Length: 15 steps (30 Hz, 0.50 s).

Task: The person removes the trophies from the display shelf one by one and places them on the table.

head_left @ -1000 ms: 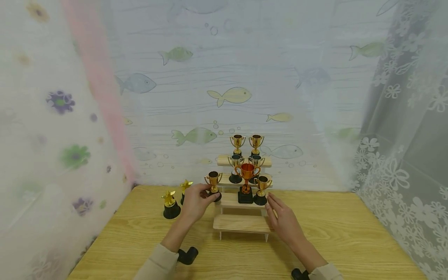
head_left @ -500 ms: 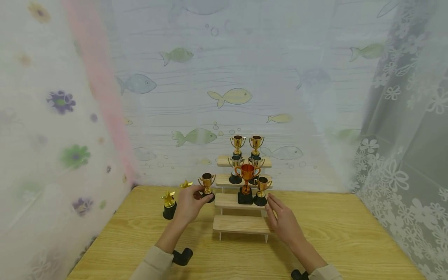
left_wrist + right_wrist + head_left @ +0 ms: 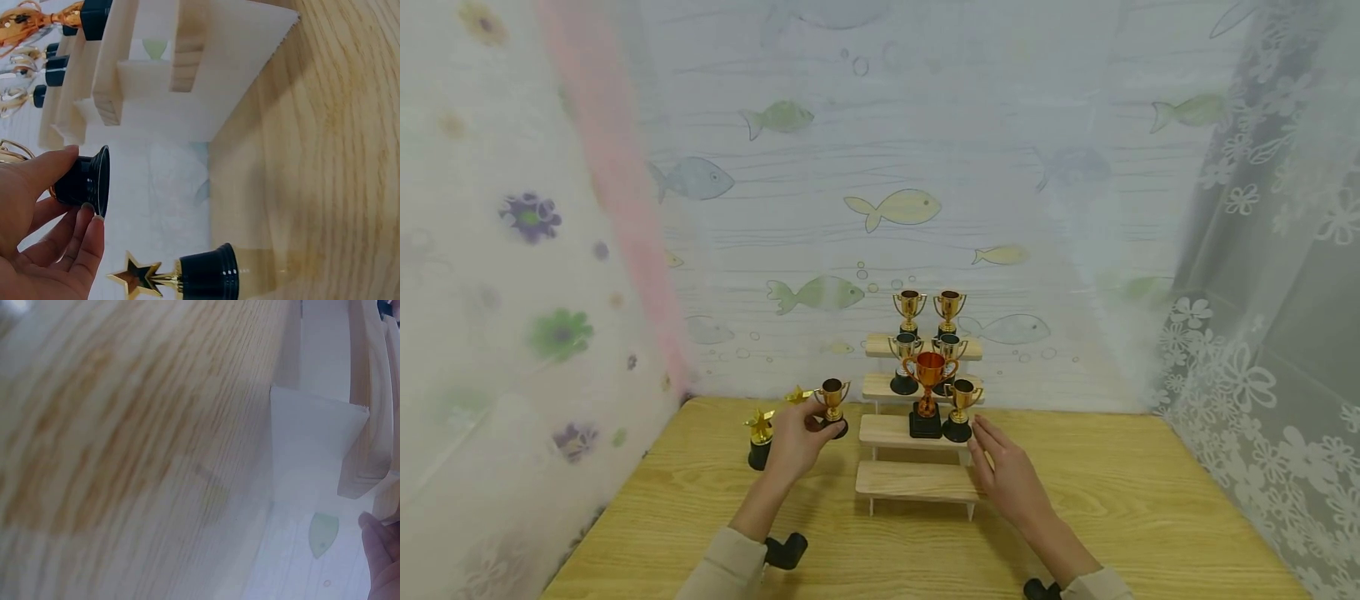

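Gold trophy (image 3: 832,392), pinched by the left hand (image 3: 794,442), moves farther from the stand (image 3: 917,481), seemingly unplaced; right hand (image 3: 1011,479) has fingers together

Left of the stepped stand (image 3: 921,479), the left hand (image 3: 796,437) covered part of the black base of the gold cup trophy (image 3: 832,392), whose bowl was cut into by the left wrist view's edge. Also left of the stand, the farther star trophy (image 3: 797,394) had its lower part hidden behind that hand. On the stand, the orange trophy (image 3: 930,367) hid part of a silver trophy (image 3: 952,343). At the stand's right end, whether the right hand (image 3: 1011,479) touched the small trophy (image 3: 961,396) could not be told. Beside the stand, the right wrist view blurred the tabletop (image 3: 94,444).
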Motion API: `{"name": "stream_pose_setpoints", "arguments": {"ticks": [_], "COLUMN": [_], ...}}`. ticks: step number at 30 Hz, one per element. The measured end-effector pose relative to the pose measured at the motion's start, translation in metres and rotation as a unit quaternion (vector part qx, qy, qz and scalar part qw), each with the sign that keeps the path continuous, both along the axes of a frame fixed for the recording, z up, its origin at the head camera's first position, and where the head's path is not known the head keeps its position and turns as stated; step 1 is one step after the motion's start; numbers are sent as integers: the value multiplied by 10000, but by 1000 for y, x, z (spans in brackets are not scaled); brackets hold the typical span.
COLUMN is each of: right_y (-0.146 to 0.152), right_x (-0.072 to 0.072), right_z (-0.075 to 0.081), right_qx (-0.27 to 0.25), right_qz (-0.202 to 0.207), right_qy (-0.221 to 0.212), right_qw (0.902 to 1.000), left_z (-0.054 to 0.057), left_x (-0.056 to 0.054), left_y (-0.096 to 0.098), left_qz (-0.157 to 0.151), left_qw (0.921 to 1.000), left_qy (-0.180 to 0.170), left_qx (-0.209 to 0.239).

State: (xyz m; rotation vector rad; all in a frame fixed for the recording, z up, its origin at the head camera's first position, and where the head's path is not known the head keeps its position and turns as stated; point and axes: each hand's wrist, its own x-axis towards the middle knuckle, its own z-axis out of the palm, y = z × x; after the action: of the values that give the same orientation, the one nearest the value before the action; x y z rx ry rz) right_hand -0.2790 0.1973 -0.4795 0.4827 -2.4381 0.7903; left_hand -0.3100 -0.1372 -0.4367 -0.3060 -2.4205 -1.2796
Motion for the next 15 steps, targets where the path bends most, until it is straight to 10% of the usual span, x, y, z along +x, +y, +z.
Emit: {"name": "stream_pose_setpoints", "arguments": {"ticks": [15], "right_y": [0], "right_x": [-1], "right_z": [-2], "right_qx": [-27], "right_qz": [21], "right_qy": [19], "right_qw": [10000], "left_z": [-27], "left_x": [-14], "left_y": [-11], "left_qz": [179], "left_qw": [9993], "left_qy": [-328], "left_qx": [-15]}}
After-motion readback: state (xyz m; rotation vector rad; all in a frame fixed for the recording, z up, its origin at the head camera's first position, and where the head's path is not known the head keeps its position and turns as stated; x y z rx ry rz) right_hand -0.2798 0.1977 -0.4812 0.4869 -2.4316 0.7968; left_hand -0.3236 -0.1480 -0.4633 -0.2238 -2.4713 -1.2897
